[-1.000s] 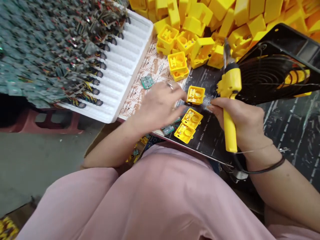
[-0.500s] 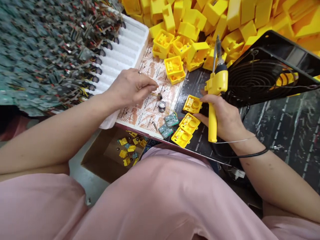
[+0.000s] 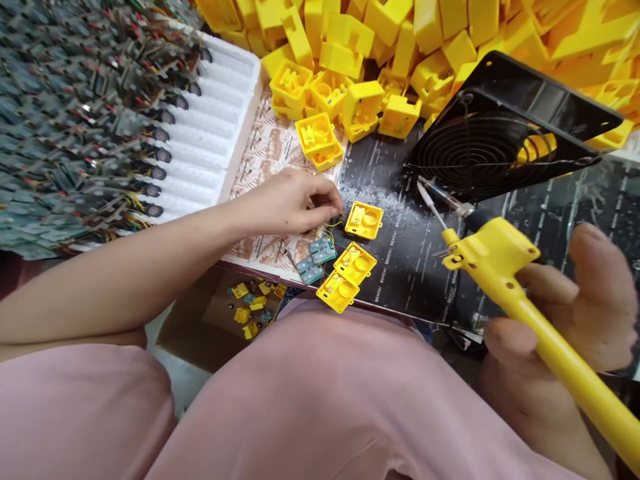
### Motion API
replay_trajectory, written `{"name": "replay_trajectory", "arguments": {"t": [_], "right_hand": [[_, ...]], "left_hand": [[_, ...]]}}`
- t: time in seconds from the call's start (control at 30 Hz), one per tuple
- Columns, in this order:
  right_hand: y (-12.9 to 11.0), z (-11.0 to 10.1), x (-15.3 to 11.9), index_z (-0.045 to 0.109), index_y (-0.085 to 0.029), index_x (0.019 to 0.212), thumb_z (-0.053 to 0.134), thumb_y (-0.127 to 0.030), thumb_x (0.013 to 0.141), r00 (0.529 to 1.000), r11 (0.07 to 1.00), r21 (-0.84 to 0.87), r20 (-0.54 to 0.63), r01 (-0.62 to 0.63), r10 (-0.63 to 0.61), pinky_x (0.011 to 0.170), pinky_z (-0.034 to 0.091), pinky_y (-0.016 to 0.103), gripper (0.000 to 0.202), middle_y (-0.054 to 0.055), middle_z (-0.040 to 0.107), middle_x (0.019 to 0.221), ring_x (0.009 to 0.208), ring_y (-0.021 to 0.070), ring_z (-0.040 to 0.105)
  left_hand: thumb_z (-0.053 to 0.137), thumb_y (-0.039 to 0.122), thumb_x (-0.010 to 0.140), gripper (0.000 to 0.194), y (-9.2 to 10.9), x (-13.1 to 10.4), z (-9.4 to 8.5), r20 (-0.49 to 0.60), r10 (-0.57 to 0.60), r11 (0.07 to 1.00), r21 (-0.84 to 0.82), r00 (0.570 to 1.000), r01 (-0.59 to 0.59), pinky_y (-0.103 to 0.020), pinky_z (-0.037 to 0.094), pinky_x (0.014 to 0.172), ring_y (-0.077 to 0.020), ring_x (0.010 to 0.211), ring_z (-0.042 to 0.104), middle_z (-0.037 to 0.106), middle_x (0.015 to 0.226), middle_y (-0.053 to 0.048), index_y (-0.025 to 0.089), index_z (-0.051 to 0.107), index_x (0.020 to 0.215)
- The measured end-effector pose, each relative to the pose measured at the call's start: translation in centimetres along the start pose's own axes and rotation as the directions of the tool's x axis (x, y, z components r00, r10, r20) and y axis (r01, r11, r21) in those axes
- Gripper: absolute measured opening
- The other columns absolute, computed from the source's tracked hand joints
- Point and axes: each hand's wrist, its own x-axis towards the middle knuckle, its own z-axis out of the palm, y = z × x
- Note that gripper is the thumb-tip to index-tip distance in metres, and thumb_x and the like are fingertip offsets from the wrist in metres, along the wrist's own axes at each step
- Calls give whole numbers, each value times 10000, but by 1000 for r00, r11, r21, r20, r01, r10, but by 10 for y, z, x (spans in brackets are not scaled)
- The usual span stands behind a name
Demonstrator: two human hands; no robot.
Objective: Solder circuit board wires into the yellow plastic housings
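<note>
My left hand is closed in a pinch over the patterned sheet, on a small dark part with yellow wires, mostly hidden by the fingertips. Below it lie two green circuit boards. To its right, a yellow housing sits open side up, with two more yellow housings below it. A yellow soldering gun is held in my right hand, its fingers loosely around the handle. Its metal tip and feed tube point up and left, in front of the black fan.
A black fan stands tilted at the right. Yellow cases are heaped behind. A white foam tray at left bears many wired boards. Below the table edge, a cardboard box holds yellow pieces.
My right hand has drawn the soldering gun back toward me and right, away from the housings. My left hand has moved right and down to where the round speaker lay; the speaker no longer shows.
</note>
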Motion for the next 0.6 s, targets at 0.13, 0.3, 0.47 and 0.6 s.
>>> {"name": "replay_trajectory", "arguments": {"t": [0.13,0.3,0.47,0.6], "right_hand": [[22,12,-7,808,-243,1230,816,-627,844,946,990,129,-308,-61,98,528,588,359,544,110,806,1012,718,259,748],[40,24,-2,867,-264,948,677,-587,963,879,977,210,-462,-18,116,435,465,281,376,43,767,745,510,153,613],[23,21,-7,781,-309,1275,842,-275,855,987,983,179,-144,-38,64,497,530,248,426,39,816,1031,658,156,712],[18,20,-6,717,-319,1359,882,-216,801,996,983,165,-50,76,-68,497,579,256,591,31,809,1042,667,175,739]], "left_hand": [[554,350,889,266,-6,-7,-24,6,40,992,121,999,-41,-347,592,800,-198,782,741,778,823,-6,235,786,950],[460,307,966,338,0,-9,-12,14,84,866,493,996,-80,-460,568,931,-261,887,732,776,890,-76,234,776,871],[538,331,965,234,16,-5,19,-73,84,961,271,994,-61,-376,560,957,-208,891,747,760,882,5,261,761,967],[582,305,914,193,20,-1,27,-124,33,980,200,992,-7,-378,560,969,-201,872,751,759,811,22,248,765,935]]}}
